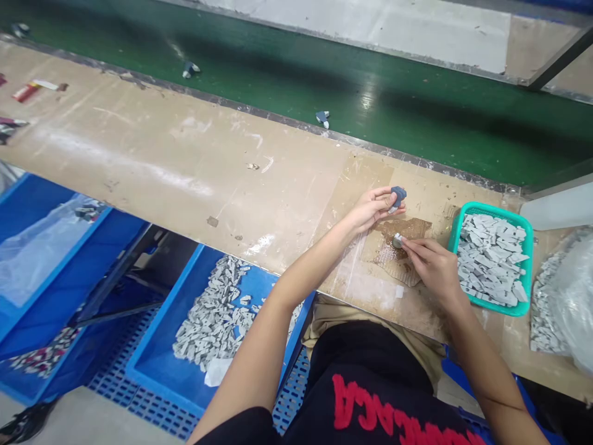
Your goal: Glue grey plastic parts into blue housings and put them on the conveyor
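Blue-grey moulded piece (399, 194), pinched between thumb and fingers of the left hand (372, 209), raised above the desk (185, 148). Small pale piece (397, 240), gripped by the fingertips of the right hand (434, 266), over a cardboard pad (407, 272) with a glossy brown patch (419, 227). Contact between pale piece and patch: unable to tell. Just beside the right hand, a teal basket (456, 232) with a heap of pale grey parts (491, 259).

First risk, by judgement: smearing of possible adhesive from the patch onto fingertips, then onto the blue-grey piece. Cause: handling directly over a wet-looking surface.

Second risk: loss of either piece from the fingers. Cause: narrow pinch on small, irregular shapes, with little surface for thumb and fingertip.

Third risk: spillage from the basket. Cause: high fill and closeness to the right wrist, within reach of an accidental knock.

Fourth risk: confusion of basket parts with the similar grey parts (204, 321) in the blue crate (151, 364) below the near edge. Cause: close likeness in colour.

Fifth risk: snagging of the dark-and-pale assembly (323, 118) near the desk-side edge of the green belt (259, 68). Cause: placement beside the border strip, in case of belt movement.
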`<state>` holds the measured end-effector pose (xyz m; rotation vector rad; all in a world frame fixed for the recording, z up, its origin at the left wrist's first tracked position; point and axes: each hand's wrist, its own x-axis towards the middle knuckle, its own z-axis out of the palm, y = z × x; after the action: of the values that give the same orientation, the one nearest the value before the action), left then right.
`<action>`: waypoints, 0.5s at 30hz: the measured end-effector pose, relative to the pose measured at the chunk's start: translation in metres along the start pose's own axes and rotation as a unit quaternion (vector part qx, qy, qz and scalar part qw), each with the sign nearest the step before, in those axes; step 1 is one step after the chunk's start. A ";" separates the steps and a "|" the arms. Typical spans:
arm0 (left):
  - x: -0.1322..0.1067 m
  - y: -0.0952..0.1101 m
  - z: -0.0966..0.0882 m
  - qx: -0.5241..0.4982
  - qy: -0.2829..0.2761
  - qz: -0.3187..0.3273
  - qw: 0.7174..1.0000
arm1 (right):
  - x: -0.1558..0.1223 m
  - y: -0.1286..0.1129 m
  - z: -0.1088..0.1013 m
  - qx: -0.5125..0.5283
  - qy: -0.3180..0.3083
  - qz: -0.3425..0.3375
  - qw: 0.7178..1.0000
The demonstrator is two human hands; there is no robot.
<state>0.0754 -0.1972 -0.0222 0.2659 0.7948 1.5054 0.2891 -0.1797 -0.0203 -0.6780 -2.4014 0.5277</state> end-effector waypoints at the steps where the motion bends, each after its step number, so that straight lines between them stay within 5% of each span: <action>1: 0.000 0.000 0.000 -0.002 0.001 0.005 1.000 | 0.000 0.000 0.000 0.005 0.006 -0.004 1.000; 15: 0.002 -0.007 -0.005 0.069 0.027 0.067 0.995 | -0.002 0.004 0.001 0.029 -0.018 -0.009 0.999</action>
<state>0.0778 -0.1972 -0.0312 0.3886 0.9407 1.5906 0.2911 -0.1777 -0.0240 -0.6262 -2.4136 0.6038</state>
